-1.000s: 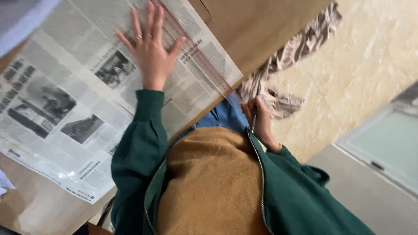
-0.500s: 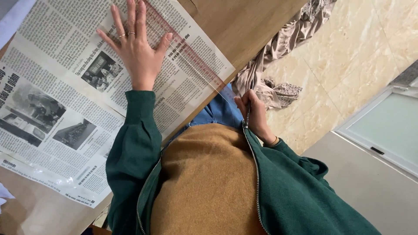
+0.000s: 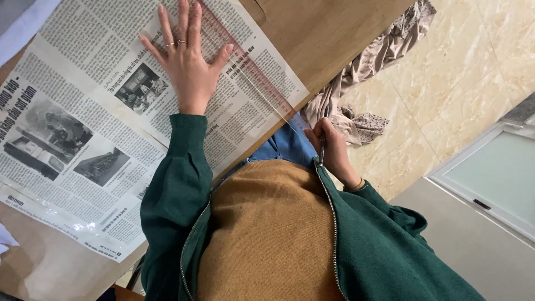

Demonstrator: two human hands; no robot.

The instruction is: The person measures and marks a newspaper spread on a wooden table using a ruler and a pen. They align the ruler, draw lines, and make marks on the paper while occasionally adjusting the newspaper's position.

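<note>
My left hand (image 3: pixel 189 72) lies flat, fingers spread, pressing the clear ruler (image 3: pixel 248 69) on the newspaper (image 3: pixel 83 111) on the tabletop (image 3: pixel 329 33). My right hand (image 3: pixel 329 147) grips a pen (image 3: pixel 322 149) at the ruler's near end. I see no line drawn yet.

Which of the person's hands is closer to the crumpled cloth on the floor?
Right. The right hand, gripping a pen, sits just beside the cloth; the left hand lies flat on the newspaper, farther off.

No packages, labels, signs or screens show here. The only printed thing is a newspaper sheet (image 3: pixel 83 128), spread flat on the wooden table (image 3: pixel 329 39), black and white with grey photographs.
</note>
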